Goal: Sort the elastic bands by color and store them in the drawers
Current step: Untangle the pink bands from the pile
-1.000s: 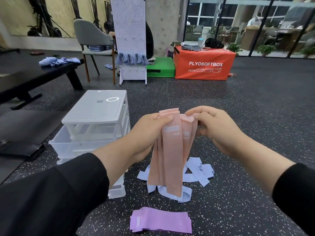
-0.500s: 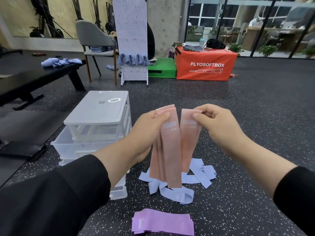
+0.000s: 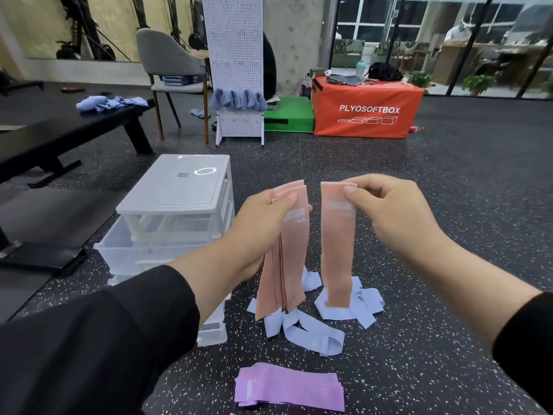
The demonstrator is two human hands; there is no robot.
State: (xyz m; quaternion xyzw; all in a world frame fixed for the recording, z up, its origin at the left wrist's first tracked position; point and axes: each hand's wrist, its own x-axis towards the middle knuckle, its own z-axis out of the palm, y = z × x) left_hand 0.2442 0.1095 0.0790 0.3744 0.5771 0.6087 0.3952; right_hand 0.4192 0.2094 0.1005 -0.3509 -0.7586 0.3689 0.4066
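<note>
Two hands pinch pink bands [image 3: 294, 244] | left hand [image 3: 263, 223] | right hand [image 3: 389, 217] | speckled floor [image 3: 449, 181] | gym

Orange box [image 3: 365, 115]: white "PLYOSOFTBOX" on front face, four box outlines beneath; drawer-unit label unreadable

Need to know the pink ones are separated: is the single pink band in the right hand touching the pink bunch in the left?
Apart. The head view shows dark floor between the single pink band and the pink bunch along their whole length.
</note>
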